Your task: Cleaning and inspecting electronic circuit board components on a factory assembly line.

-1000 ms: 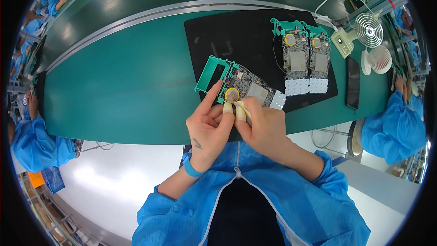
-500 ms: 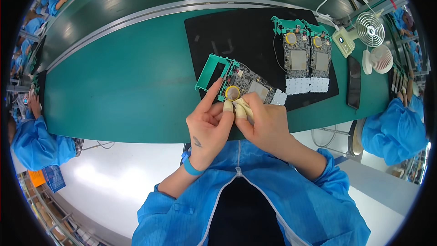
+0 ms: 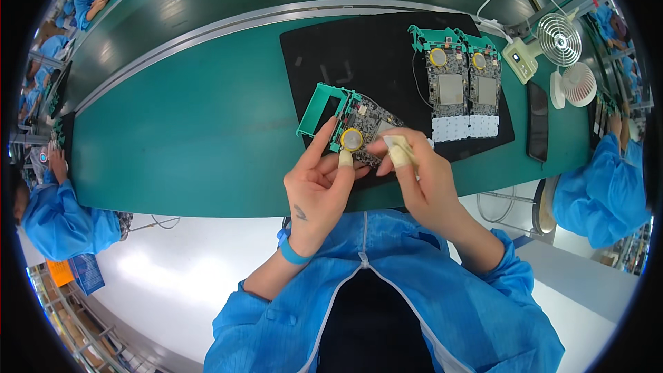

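My left hand (image 3: 321, 176) grips a circuit board (image 3: 366, 114) at its near edge. The left thumb, in a pale finger cot, lies beside a round coin cell (image 3: 351, 139) with a yellow rim, and the index finger reaches along the green plastic frame (image 3: 319, 110) at the board's left end. My right hand (image 3: 425, 176) is over the board's right part, fingers closed round a small crumpled pale-yellow piece (image 3: 400, 150), whose kind I cannot make out. It hides much of the board's right end.
Two similar boards (image 3: 450, 90) with green frames and white lower ends lie on the black mat (image 3: 366, 48). To their right are a black phone (image 3: 536, 121), a fan with a wire grille (image 3: 558, 40) and a small white fan (image 3: 578, 85). Co-workers in blue sit on both sides.
My right hand has drawn back to the right from the coin cell with the pale-yellow piece, leaving the cell in plain view. My left hand and the board have hardly moved.
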{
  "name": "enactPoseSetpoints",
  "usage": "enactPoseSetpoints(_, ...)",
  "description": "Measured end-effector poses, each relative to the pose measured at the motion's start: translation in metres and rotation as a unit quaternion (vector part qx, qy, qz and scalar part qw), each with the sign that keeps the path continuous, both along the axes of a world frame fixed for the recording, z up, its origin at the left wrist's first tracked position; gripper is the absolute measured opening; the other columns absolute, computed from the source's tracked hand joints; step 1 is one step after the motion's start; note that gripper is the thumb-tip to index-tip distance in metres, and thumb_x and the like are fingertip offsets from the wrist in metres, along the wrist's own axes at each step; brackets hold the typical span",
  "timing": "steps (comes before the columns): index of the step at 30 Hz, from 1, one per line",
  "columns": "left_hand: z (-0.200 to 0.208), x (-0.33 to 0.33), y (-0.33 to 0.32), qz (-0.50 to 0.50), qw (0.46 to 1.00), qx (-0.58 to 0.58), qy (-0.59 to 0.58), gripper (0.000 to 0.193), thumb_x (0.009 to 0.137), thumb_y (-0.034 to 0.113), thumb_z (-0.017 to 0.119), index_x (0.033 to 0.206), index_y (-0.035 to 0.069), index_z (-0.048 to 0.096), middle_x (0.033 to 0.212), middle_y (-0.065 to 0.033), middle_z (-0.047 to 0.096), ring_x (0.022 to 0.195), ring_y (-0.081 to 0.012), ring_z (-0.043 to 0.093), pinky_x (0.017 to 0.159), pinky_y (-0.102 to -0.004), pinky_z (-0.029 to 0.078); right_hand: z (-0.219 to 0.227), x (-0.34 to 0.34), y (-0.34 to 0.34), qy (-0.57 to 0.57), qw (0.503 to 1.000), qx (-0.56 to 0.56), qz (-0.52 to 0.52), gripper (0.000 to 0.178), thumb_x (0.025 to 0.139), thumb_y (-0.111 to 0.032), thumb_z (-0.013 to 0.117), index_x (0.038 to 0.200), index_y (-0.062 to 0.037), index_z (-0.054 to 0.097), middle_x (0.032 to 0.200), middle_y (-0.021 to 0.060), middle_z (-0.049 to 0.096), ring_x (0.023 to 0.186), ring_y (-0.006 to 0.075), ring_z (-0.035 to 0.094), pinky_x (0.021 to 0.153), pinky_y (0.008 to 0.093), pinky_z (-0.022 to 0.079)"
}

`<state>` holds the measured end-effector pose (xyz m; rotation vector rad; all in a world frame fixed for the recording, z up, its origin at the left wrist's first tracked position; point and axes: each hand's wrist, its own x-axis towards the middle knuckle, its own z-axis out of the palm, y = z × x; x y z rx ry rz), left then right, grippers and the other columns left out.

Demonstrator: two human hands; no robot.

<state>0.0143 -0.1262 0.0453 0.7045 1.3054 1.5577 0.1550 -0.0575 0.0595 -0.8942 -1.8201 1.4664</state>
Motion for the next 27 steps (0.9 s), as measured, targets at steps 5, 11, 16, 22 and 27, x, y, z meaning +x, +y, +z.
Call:
enactPoseSetpoints(5, 0.0, 0.002, 0.002, 0.007, 0.999, -0.002, 0.051, 0.053, 0.088, -0.007, 0.051, 0.139, -0.003, 0.035, 0.099, -0.0158, 0.067, 0.087, -0.0157, 0.066, 0.08, -0.0268, 0.054, -0.006, -0.002, -0.002, -0.139, 0.917, 0.373, -0.016, 0.041, 0.068, 0.0, 0.067, 0.108, -0.0043, 0.058, 0.093, 0.0065, 0.06, 0.076, 0.0225, 0.059, 0.064, 0.0313, 0.045)
enactPoseSetpoints(11, 0.005, 0.0, 0.002, 0.0, 0.999, -0.01, 0.033, 0.055, 0.087, -0.006, 0.052, 0.139, -0.003, 0.034, 0.099, -0.0169, 0.067, 0.087, -0.0171, 0.066, 0.079, -0.0276, 0.055, -0.013, 0.012, 0.0, -0.181, 0.859, 0.477, -0.026, 0.037, 0.061, -0.006, 0.072, 0.097, -0.0063, 0.063, 0.091, 0.0034, 0.061, 0.066, 0.0169, 0.054, 0.057, 0.0291, 0.037)
enactPoseSetpoints(16, 0.007, 0.001, 0.005, -0.022, 0.999, -0.022, 0.043, 0.059, 0.087, -0.007, 0.051, 0.142, -0.002, 0.029, 0.103, -0.0185, 0.066, 0.088, -0.0177, 0.066, 0.078, -0.0278, 0.056, -0.015, 0.018, 0.0, -0.186, 0.854, 0.485, -0.019, 0.032, 0.067, -0.011, 0.071, 0.098, -0.0059, 0.062, 0.092, 0.0007, 0.059, 0.068, 0.0123, 0.055, 0.059, 0.0275, 0.036)
enactPoseSetpoints(22, 0.012, 0.005, 0.014, -0.04, 0.999, -0.026, 0.022, 0.068, 0.085, -0.01, 0.049, 0.145, 0.001, 0.02, 0.105, -0.0207, 0.064, 0.091, -0.021, 0.066, 0.077, -0.0288, 0.057, -0.014, 0.019, 0.003, -0.182, 0.844, 0.505, -0.011, 0.026, 0.07, -0.012, 0.071, 0.094, -0.0053, 0.062, 0.091, 0.001, 0.058, 0.066, 0.0126, 0.053, 0.059, 0.0261, 0.037)
enactPoseSetpoints(27, 0.011, 0.006, 0.017, -0.039, 0.999, -0.022, 0.011, 0.069, 0.082, -0.013, 0.048, 0.144, 0.002, 0.02, 0.107, -0.0215, 0.063, 0.092, -0.0223, 0.066, 0.078, -0.0291, 0.058, -0.01, 0.016, -0.004, -0.162, 0.924, 0.345, -0.027, 0.032, 0.069, -0.008, 0.071, 0.099, -0.0056, 0.059, 0.088, 0.0064, 0.062, 0.072, 0.0211, 0.059, 0.059, 0.0307, 0.044)
